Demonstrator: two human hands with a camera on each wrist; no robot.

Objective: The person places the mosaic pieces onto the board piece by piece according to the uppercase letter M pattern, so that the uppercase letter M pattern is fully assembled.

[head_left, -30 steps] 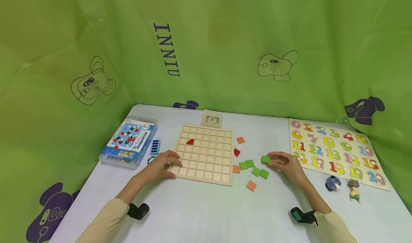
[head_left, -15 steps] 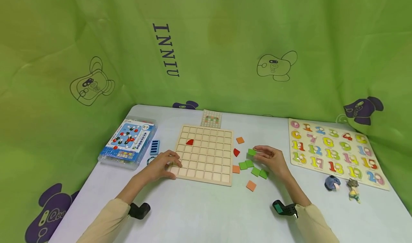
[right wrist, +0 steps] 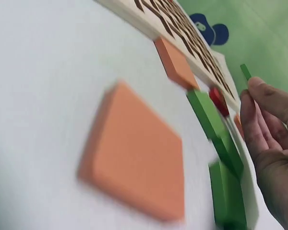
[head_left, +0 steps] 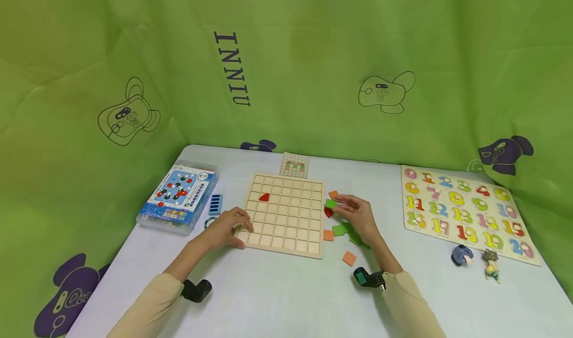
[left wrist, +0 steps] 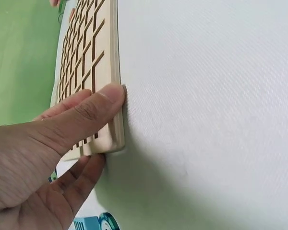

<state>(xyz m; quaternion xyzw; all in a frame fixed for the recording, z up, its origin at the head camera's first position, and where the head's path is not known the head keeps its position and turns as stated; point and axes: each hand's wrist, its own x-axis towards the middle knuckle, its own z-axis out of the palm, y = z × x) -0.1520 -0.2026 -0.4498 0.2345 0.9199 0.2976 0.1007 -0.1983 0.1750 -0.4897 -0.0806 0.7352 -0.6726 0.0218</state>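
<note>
The wooden grid board [head_left: 286, 213] lies mid-table, with one red quarter-circle piece [head_left: 264, 197] in a cell at its upper left. My left hand [head_left: 226, 228] grips the board's near left corner; in the left wrist view the thumb [left wrist: 103, 103] presses the front edge while other fingers lie at the side edge. Between thumb and fingers, my right hand [head_left: 358, 216] pinches a green square tile [head_left: 331, 204], held above the table just off the board's right edge. Under that tile a second red quarter-circle piece [head_left: 329, 212] is partly covered.
Several green tiles [head_left: 338, 230] and a loose orange tile [head_left: 349, 258] lie right of the board. A small pattern card [head_left: 294, 165] sits behind it. A molecule kit box [head_left: 179, 196] stands left; a number puzzle [head_left: 467, 211] and two small figurines [head_left: 462, 255] lie right.
My right hand has carried the green tile leftward from beside the number puzzle to near the board's right edge. The left hand has stayed at the board's corner.
</note>
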